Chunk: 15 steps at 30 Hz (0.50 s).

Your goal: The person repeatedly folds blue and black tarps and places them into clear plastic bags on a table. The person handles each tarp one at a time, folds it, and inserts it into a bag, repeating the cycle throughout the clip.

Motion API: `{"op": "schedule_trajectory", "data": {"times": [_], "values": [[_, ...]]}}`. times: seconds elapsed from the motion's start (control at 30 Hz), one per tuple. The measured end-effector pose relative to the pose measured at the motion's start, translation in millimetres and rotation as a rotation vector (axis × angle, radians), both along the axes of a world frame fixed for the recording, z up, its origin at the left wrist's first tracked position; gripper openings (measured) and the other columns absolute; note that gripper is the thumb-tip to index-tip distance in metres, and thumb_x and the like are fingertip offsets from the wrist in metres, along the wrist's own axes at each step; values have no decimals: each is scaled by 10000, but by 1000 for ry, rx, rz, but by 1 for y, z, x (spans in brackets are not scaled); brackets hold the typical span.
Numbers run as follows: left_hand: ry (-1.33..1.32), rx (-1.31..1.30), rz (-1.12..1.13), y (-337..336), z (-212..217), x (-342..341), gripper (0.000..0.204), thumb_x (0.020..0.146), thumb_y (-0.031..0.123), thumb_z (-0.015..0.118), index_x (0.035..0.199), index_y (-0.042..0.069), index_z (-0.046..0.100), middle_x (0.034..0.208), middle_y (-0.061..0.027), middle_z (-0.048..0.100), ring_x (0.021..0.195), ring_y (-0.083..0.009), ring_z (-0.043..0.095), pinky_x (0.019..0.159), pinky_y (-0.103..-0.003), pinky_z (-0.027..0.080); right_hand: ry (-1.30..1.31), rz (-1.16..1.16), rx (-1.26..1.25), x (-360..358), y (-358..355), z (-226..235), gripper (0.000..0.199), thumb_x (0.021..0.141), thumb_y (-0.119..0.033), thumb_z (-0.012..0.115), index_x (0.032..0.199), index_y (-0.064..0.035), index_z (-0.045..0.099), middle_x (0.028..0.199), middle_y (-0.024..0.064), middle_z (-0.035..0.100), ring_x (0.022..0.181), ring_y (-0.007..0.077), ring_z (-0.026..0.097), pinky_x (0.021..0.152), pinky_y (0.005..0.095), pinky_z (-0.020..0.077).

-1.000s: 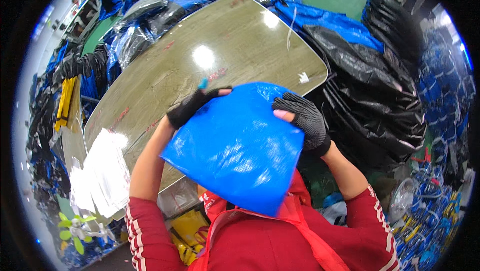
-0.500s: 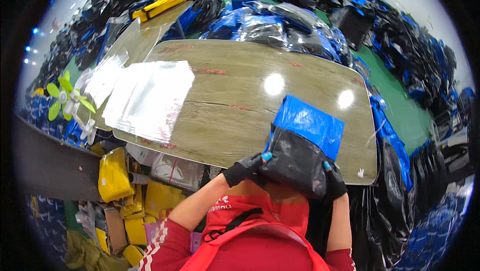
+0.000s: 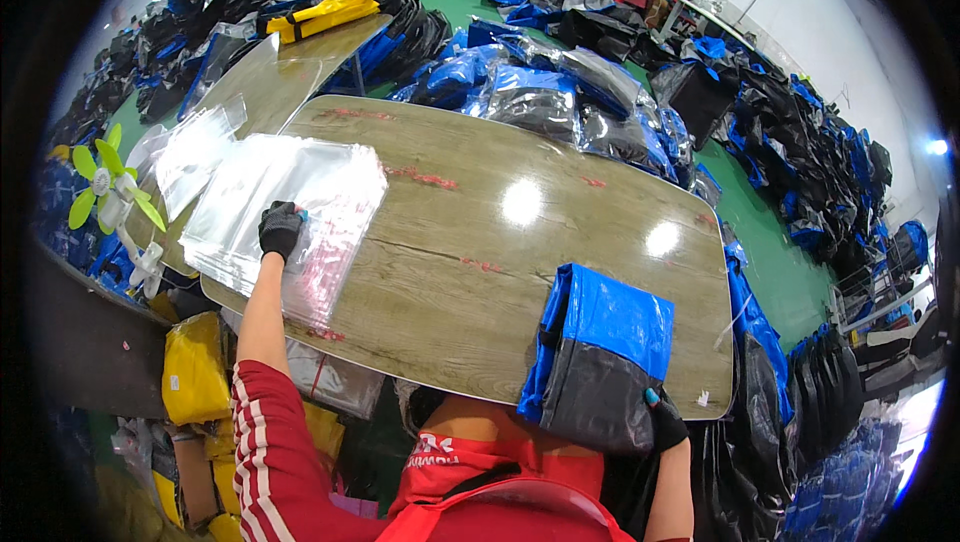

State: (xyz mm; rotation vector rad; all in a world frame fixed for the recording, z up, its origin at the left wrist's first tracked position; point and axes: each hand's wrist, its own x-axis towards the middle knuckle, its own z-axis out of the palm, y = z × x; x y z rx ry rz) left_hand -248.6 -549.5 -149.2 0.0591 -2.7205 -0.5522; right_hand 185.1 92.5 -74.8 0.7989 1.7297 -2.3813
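Both my hands wear dark fingerless gloves. My right hand point(image 3: 668, 422) grips the lower right edge of a folded blue-and-black tarp sheet point(image 3: 612, 357), its thumb on top. The folded piece lies at the table's near edge, blue half away from me, black half toward me. Out to the left, my left hand point(image 3: 281, 229) rests on a stack of clear plastic bags point(image 3: 235, 197). Its fingers are curled and closed on the top bag; the fingertips are partly hidden.
The wood-grain table point(image 3: 450, 272) has rounded corners. Beyond it lies a heap of wrapped blue-and-black bundles point(image 3: 530, 92). A green-bladed fan point(image 3: 105, 182) stands at the left, above yellow packages point(image 3: 195, 367). A yellow folded piece point(image 3: 325, 12) lies on the far side table.
My left hand has let go of the folded tarp and moved left onto the clear bags. The folded tarp has come down nearer the table's front edge, with my right hand still on it.
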Motion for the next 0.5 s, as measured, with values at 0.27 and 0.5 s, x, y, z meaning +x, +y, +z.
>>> {"op": "schedule_trajectory", "data": {"times": [0.27, 0.5], "values": [[-55, 390, -850, 238, 47, 140, 154, 794, 156, 664, 880, 31, 636, 957, -130, 656, 946, -281, 598, 854, -358, 454, 49, -3, 166, 8, 16, -19, 719, 846, -300, 660, 1435, -55, 327, 1385, 65, 451, 1221, 228, 468, 1036, 364, 363], [-184, -134, -970, 313, 26, 221, 527, 847, 433, 599, 1286, 154, 513, 1369, -175, 459, 1325, -390, 324, 1100, -541, 170, 185, -190, -249, 58, 54, 4, 622, 899, -278, 608, 1426, -81, 342, 1310, 102, 519, 1131, 253, 551, 941, 405, 467]]}}
